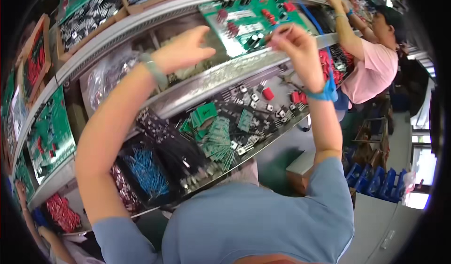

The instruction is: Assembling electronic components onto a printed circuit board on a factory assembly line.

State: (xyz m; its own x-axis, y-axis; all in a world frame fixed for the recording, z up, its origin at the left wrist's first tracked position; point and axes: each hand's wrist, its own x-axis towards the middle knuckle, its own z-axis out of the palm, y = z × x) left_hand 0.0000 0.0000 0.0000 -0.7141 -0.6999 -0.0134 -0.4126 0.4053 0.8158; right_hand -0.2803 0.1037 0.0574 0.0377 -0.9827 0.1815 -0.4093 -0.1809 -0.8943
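Note:
A green circuit board [256, 16] with red, black and silver components lies on the metal rails ahead of me. My right hand [300, 48] is over its near right edge, thumb and fingers pinched together. Whatever sits at those fingertips is too small and blurred to name. My left hand [185, 50] hovers left of the board, holding nothing, with thumb and forefinger apart. A blue strap [323, 94] circles my right wrist, and a pale green band [154, 70] is on my left.
Below the near rail [221, 78], a parts shelf carries small green boards [218, 135], blue leaded components [146, 172] and loose black parts [244, 97]. Bins of components [89, 27] line the far side. A co-worker in pink [376, 66] works at right; another's hand [21, 191] shows at left.

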